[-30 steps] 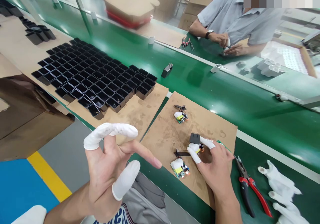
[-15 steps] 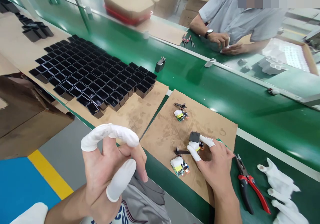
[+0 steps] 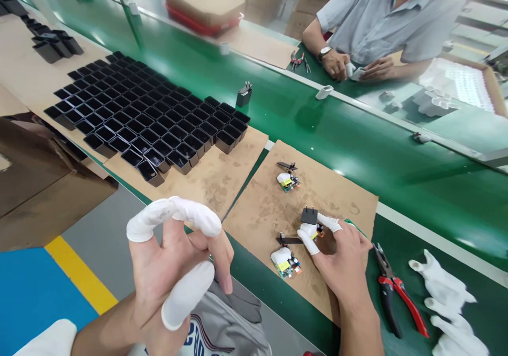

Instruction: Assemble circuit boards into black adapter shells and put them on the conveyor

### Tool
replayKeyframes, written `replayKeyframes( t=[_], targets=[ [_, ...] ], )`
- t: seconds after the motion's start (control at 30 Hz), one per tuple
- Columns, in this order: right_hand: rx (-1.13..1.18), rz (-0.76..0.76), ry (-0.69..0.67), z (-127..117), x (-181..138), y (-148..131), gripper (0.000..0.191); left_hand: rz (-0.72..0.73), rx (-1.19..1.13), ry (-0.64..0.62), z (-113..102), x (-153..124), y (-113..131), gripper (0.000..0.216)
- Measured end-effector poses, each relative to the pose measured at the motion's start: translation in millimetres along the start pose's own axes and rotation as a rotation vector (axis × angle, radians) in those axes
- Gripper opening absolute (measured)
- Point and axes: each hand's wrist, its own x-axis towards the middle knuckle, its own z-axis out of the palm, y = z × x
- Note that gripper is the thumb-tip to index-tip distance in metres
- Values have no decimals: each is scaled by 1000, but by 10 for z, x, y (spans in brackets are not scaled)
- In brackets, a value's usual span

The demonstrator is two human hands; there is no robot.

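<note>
My left hand (image 3: 180,261), with white finger cots on its thumb and two fingers, hovers in front of the bench edge. Its fingers curve over, apart from the thumb, and nothing is between them. My right hand (image 3: 337,250) also wears cots; its thumb and a fingertip pinch a charger circuit board (image 3: 308,229) with a black two-pin plug plate (image 3: 309,216) on top. Close by on the cardboard sheet (image 3: 254,202) lie two similar circuit boards, a nearer one (image 3: 286,262) and a farther one (image 3: 288,181), each with a black plug plate beside it.
Rows of open black charger housings (image 3: 151,118) fill the left board. A black charger (image 3: 244,94) stands pins-up on the green conveyor belt (image 3: 286,107). Red-handled pliers (image 3: 392,287) and white finger cots (image 3: 440,279) lie right. Across the belt, a co-worker's hands (image 3: 357,70) hold a white piece.
The charger on the belt has shifted slightly left. My left thumb has moved a little down and away from its fingers. My right hand stays in place. The co-worker's hands have moved.
</note>
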Motion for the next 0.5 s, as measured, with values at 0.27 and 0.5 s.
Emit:
replayKeyframes(
  t=[0.27,0.5],
  targets=[
    [-19,9,-6,-2,11,-32,37,-11,-86,8,-4,97,-4,54],
    [-48,-23,22,3,-22,89,44,139,156,156,-337,-30,-506,60]
  ],
)
